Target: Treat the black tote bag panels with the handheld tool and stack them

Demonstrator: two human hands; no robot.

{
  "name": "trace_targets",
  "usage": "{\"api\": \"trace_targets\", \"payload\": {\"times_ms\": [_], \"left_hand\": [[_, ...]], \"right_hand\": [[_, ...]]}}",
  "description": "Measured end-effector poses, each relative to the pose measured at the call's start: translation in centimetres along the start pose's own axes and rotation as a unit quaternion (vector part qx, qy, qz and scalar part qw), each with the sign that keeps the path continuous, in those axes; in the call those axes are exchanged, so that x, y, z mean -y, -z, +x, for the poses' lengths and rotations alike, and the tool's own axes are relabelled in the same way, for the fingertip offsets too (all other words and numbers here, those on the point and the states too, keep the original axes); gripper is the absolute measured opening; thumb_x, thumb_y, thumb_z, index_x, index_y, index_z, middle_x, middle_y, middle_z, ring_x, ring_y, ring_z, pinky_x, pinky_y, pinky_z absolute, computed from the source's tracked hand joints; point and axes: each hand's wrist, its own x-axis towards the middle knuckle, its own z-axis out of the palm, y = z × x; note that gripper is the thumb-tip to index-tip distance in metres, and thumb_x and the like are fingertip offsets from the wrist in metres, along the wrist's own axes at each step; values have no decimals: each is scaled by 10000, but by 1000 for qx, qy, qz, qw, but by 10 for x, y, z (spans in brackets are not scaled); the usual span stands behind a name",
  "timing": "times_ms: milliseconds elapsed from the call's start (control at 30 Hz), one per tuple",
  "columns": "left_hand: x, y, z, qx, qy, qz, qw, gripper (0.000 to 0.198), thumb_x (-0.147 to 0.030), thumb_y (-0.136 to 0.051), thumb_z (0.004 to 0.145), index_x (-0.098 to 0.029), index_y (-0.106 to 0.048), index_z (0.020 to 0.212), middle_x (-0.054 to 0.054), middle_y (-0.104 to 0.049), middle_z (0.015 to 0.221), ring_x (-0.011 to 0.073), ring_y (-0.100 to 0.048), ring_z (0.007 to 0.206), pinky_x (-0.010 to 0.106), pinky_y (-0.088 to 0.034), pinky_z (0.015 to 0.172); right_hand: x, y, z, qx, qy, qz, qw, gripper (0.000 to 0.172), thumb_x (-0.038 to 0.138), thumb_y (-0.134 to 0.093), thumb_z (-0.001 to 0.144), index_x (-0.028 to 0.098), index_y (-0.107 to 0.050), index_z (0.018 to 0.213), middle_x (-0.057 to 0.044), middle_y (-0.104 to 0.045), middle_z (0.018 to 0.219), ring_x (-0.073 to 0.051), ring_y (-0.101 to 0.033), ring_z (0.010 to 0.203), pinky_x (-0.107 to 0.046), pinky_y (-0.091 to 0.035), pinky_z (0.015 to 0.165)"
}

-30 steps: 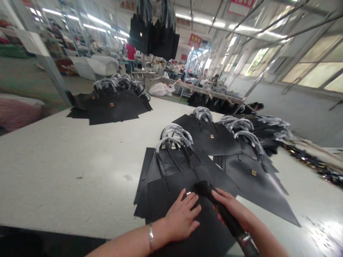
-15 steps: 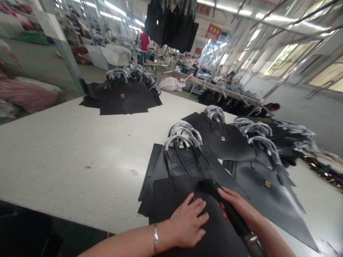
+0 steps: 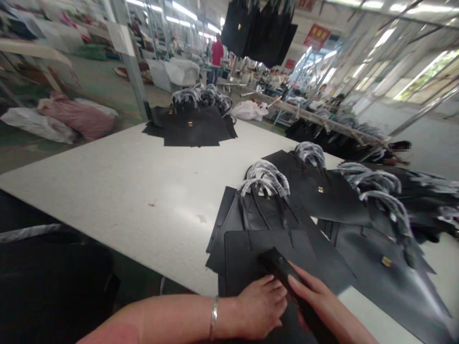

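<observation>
A stack of flat black handbags [image 3: 258, 224] with plastic-wrapped handles lies on the white table [image 3: 143, 191] in front of me. My left hand [image 3: 263, 306], with a silver bangle on the wrist, rests palm down with fingers spread on the topmost black bag [image 3: 247, 258]. My right hand [image 3: 315, 301] is wrapped round a long black tool [image 3: 281, 270] whose tip presses on the same bag.
More black handbags [image 3: 358, 210] with gold clasps spread to the right. Another pile [image 3: 193, 124] sits at the table's far end. Black bags [image 3: 258, 28] hang overhead. Pink and white sacks [image 3: 71, 119] lie on the floor at left. People work in the background.
The view has swung left and down, so the bags and both hands sit lower and further right in the frame. The hands keep their hold on the top bag and tool.
</observation>
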Motion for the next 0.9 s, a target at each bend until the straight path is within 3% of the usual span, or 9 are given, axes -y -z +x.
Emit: {"api": "trace_targets", "payload": {"times_ms": [133, 200, 267, 367, 533, 667, 733, 800, 900], "left_hand": [[-3, -13, -11, -3, -27, -35, 999, 303, -355, -519, 917, -122, -579, 1101, 90, -623, 1108, 212, -498, 1157, 335, -289, 1081], [-2, -19, -11, -13, -36, -32, 999, 271, -335, -515, 917, -121, -589, 1066, 76, -635, 1046, 214, -529, 1096, 337, -307, 1063], [-1, -23, -10, -22, -33, -23, 999, 276, -336, -511, 916, -112, -594, 1054, 75, -639, 1013, 223, -543, 1061, 339, -331, 1036], [-1, -25, -9, -38, -22, -18, 999, 274, -347, -525, 906, -119, -606, 1035, 78, -641, 1019, 231, -544, 1064, 339, -341, 1021], [0, -26, -9, -38, -37, -33, 998, 187, -299, -530, 902, -149, -641, 921, 64, -662, 968, 223, -558, 1049, 339, -349, 1007], [1, -25, -7, -16, -31, -40, 999, 209, -311, -521, 897, -141, -640, 921, 66, -665, 897, 223, -594, 935, 340, -422, 888], [1, -24, -7, -17, -25, -35, 999, 234, -321, -516, 900, -129, -628, 973, 70, -657, 921, 225, -591, 929, 346, -423, 881], [2, -19, -9, -25, -27, -30, 999, 268, -334, -536, 890, -115, -609, 1026, 79, -638, 971, 225, -572, 974, 340, -399, 924], [3, -7, -17, -29, -26, -28, 999, 303, -352, -554, 879, -107, -586, 1055, 87, -602, 1029, 210, -540, 1032, 306, -370, 964]], "right_hand": [[9, -21, 16, 38, 23, -42, 998, 724, 541, -541, 845, 176, -359, 1444, -13, -698, 640, -193, -638, 502, -264, -482, 438], [19, -26, 25, 28, 64, -76, 995, 669, 521, -562, 833, 176, -451, 1395, -69, -747, 940, -254, -696, 815, -343, -556, 688], [26, -28, 32, 16, 117, -109, 987, 610, 486, -579, 828, 164, -520, 1343, -86, -649, 1239, -277, -582, 1142, -395, -440, 990], [26, -28, 34, 9, 145, -158, 977, 591, 461, -590, 825, 161, -531, 1330, -83, -551, 1365, -265, -458, 1284, -407, -282, 1117], [15, -27, 26, -20, 106, -175, 979, 545, 460, -607, 798, 202, -592, 1278, -74, -606, 1303, -303, -504, 1238, -432, -387, 1044], [28, -43, 37, -7, 139, -169, 976, 530, 458, -606, 801, 205, -603, 1266, -74, -663, 1210, -288, -568, 1152, -409, -416, 1010], [41, -51, 46, -12, 130, -146, 981, 568, 477, -590, 812, 207, -555, 1311, -56, -727, 962, -260, -676, 871, -379, -532, 796], [52, -50, 48, -58, 115, -91, 988, 631, 505, -582, 816, 230, -470, 1373, 8, -666, 703, -197, -631, 544, -303, -511, 503], [57, -26, 37, -152, 122, -2, 981, 675, 532, -625, 788, 266, -433, 1378, 46, -590, 625, -145, -554, 431, -241, -436, 388]]}}
